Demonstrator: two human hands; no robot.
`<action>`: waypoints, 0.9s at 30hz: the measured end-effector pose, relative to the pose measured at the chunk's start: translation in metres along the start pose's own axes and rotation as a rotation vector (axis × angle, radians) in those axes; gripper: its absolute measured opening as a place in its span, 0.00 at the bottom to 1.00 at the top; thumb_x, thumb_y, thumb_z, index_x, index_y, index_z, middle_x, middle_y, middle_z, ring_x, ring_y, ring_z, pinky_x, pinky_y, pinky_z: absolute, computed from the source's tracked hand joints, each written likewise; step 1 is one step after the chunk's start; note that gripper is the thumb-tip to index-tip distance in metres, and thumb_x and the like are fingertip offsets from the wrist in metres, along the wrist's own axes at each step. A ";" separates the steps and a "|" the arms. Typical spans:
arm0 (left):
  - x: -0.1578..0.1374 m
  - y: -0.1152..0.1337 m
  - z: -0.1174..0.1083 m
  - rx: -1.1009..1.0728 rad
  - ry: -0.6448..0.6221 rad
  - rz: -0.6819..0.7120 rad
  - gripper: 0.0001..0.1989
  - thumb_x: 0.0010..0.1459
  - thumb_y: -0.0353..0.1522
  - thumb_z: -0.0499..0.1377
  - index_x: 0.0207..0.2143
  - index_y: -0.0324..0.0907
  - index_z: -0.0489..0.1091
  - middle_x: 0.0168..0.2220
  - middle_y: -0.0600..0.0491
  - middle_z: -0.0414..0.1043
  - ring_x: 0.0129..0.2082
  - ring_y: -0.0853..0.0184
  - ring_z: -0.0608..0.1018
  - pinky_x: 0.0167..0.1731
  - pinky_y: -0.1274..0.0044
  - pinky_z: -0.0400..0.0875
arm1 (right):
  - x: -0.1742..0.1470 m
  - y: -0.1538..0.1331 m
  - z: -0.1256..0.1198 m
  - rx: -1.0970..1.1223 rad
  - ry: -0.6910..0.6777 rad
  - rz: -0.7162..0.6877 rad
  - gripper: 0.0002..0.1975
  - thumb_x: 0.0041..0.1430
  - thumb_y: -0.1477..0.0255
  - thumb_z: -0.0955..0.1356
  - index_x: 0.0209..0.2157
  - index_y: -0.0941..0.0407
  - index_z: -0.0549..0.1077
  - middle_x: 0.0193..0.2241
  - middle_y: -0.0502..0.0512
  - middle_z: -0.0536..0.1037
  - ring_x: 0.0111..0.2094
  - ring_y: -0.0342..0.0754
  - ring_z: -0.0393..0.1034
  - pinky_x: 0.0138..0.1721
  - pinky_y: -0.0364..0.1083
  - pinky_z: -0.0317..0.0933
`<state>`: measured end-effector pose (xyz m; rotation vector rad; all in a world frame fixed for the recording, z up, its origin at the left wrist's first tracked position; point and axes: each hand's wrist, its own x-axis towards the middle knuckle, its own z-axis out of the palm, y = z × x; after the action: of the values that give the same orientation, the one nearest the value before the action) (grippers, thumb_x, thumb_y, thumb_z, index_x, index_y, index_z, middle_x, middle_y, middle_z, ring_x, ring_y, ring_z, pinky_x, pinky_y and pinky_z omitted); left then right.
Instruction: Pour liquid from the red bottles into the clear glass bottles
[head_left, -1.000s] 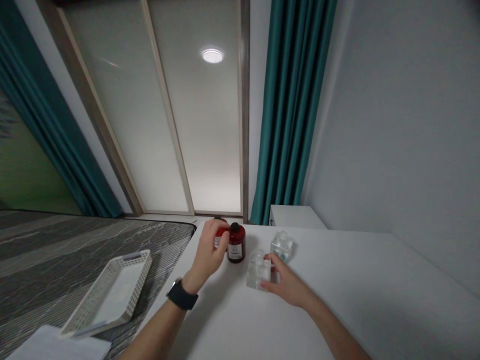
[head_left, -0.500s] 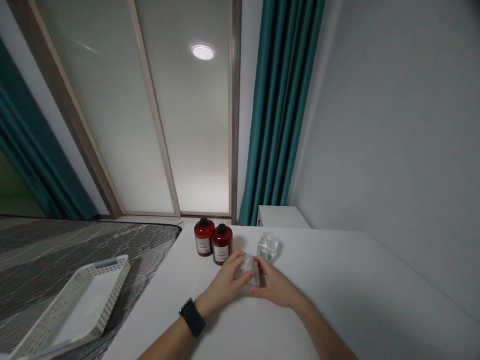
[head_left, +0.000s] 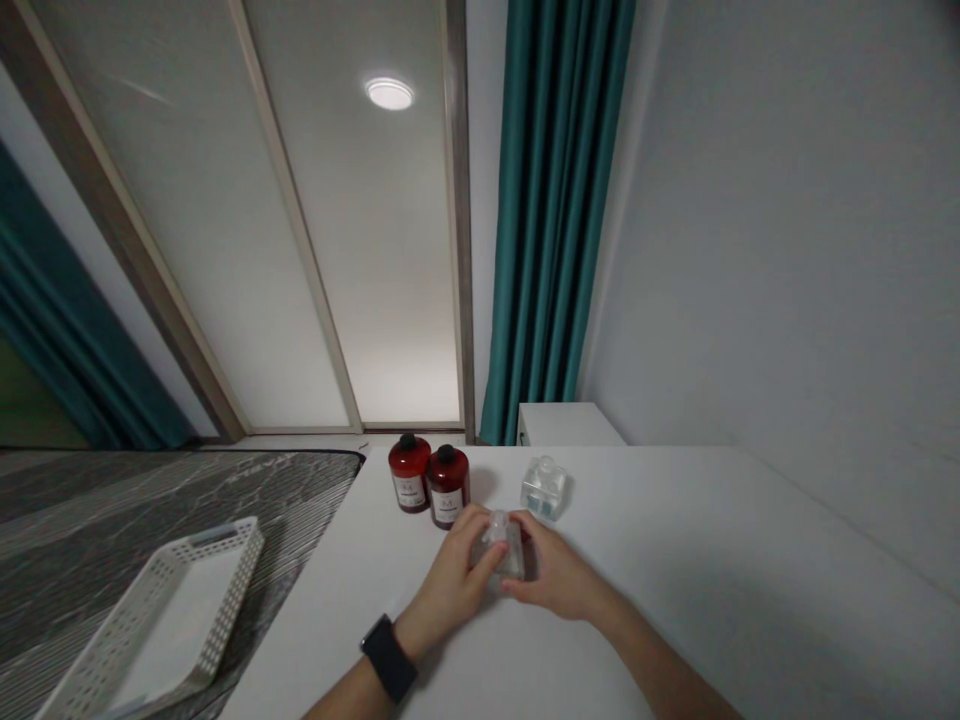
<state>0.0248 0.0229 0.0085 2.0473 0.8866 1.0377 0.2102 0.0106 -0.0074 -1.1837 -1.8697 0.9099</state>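
Note:
A small clear bottle (head_left: 513, 558) is held low at the white table (head_left: 517, 660), between both hands. My left hand (head_left: 459, 566), with a dark watch on its wrist, wraps the bottle's left side, its thumb across the front. On the right side, my right hand (head_left: 551, 570) grips it with thumb and fingers. Just beyond the hands stand two dark red bottles, a nearer one (head_left: 448, 482) and a farther one (head_left: 409, 470), with black caps and white labels. A second clear square bottle (head_left: 545, 488) stands behind my right hand.
To the left, a white perforated basket (head_left: 169, 610) rests on a grey patterned surface (head_left: 315, 490) beside the table. A white cabinet (head_left: 566, 424) stands past the table's far edge, near a teal curtain (head_left: 547, 220). A wall (head_left: 787, 250) runs along the right.
The view has shifted slightly. Both hands keep hold of the clear bottle, whose front now shows a little more between them. The other bottles stay standing as they were.

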 end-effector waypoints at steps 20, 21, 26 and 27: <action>0.000 -0.030 0.002 -0.028 0.032 -0.004 0.17 0.51 0.28 0.63 0.42 0.43 0.62 0.43 0.50 0.68 0.44 0.59 0.72 0.47 0.68 0.69 | 0.002 0.003 -0.009 0.148 0.298 -0.212 0.14 0.65 0.64 0.63 0.48 0.54 0.71 0.42 0.57 0.74 0.46 0.52 0.71 0.49 0.51 0.67; 0.000 -0.028 0.005 -0.036 0.037 -0.027 0.17 0.51 0.29 0.63 0.43 0.43 0.62 0.43 0.50 0.68 0.44 0.59 0.73 0.47 0.68 0.69 | 0.002 0.001 -0.005 0.152 0.302 -0.198 0.15 0.65 0.64 0.63 0.50 0.54 0.70 0.42 0.57 0.74 0.45 0.51 0.71 0.50 0.51 0.66; 0.001 -0.016 0.019 -0.057 0.079 -0.104 0.17 0.52 0.30 0.63 0.43 0.43 0.62 0.42 0.49 0.70 0.43 0.58 0.74 0.46 0.66 0.69 | -0.002 -0.003 0.012 0.147 0.267 -0.129 0.19 0.63 0.65 0.64 0.54 0.54 0.66 0.47 0.58 0.76 0.51 0.53 0.70 0.55 0.52 0.63; 0.002 -0.015 0.021 -0.058 0.087 -0.114 0.18 0.51 0.30 0.64 0.43 0.43 0.62 0.42 0.49 0.70 0.43 0.58 0.74 0.46 0.66 0.69 | -0.003 -0.002 0.014 0.161 0.258 -0.130 0.19 0.63 0.66 0.63 0.55 0.54 0.66 0.46 0.58 0.76 0.51 0.53 0.71 0.55 0.52 0.63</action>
<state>0.0391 0.0270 -0.0121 1.8929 0.9944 1.0839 0.1980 0.0049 -0.0126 -1.0175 -1.6151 0.7803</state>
